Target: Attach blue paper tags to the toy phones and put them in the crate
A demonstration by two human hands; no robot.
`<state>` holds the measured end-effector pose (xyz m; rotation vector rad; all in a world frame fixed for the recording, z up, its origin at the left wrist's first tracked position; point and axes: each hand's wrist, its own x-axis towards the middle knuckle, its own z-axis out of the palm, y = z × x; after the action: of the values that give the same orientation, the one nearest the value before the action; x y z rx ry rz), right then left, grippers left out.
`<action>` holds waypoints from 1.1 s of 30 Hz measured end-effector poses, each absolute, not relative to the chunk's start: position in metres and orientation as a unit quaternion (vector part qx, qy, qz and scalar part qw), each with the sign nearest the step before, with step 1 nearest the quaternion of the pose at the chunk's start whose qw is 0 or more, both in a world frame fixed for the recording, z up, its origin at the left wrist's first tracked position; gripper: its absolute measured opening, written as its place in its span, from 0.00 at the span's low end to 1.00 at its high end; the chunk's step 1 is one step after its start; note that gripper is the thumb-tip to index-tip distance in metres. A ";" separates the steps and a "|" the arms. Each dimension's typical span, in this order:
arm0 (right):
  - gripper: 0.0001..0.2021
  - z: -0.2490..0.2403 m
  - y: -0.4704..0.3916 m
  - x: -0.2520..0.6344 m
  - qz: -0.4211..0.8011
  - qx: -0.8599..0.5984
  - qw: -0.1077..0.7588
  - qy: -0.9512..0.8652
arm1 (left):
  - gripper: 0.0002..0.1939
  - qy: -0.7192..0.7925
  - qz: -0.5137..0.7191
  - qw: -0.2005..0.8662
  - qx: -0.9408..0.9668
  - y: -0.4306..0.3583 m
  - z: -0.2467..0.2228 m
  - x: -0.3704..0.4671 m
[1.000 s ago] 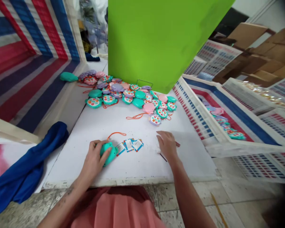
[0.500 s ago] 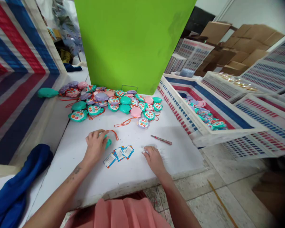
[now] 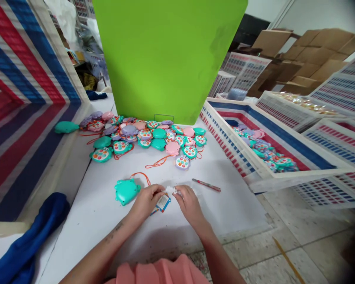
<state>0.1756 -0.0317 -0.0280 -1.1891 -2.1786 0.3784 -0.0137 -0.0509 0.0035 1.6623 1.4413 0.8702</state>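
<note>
Between my two hands is a small clump of white translucent pieces [image 3: 170, 190], too small to make out exactly. My left hand [image 3: 149, 199] pinches its left side, and my right hand [image 3: 189, 199] grips the right side. Just below them lie printed cards [image 3: 163, 202], partly covered by my left hand. A teal animal-shaped toy [image 3: 126, 191] with an orange cord rests face down on the white table, left of my left hand. To the right of my right hand lies a thin red and grey pen-like tool [image 3: 206, 185].
Several teal, pink and purple toys [image 3: 159, 133] are piled at the back of the table [image 3: 225, 213], before a green panel [image 3: 168, 55]. A lined crate [image 3: 272, 179] holding more toys stands at the right. Blue cloth [image 3: 44, 221] lies at the left.
My left hand has let go of the teal toy and moved right to meet my right hand at the white pieces. The view has shifted slightly.
</note>
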 end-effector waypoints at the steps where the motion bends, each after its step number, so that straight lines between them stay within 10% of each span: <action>1: 0.07 -0.028 -0.030 0.174 0.144 -0.449 0.309 -0.826 | 0.10 0.570 0.339 0.374 0.649 -0.050 0.003 -0.015; 14: 0.19 -0.035 -0.012 0.182 0.019 -0.503 0.235 -0.832 | 0.10 0.629 0.255 0.160 0.717 -0.051 -0.014 -0.042; 33: 0.15 -0.008 0.001 0.105 0.659 -0.325 0.489 -0.470 | 0.10 0.564 0.312 0.273 0.714 -0.082 0.019 -0.095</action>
<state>0.1052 0.0008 -0.0075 -0.7899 -1.1433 1.6018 -0.0953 -0.0819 0.0194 1.9214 1.5181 0.8387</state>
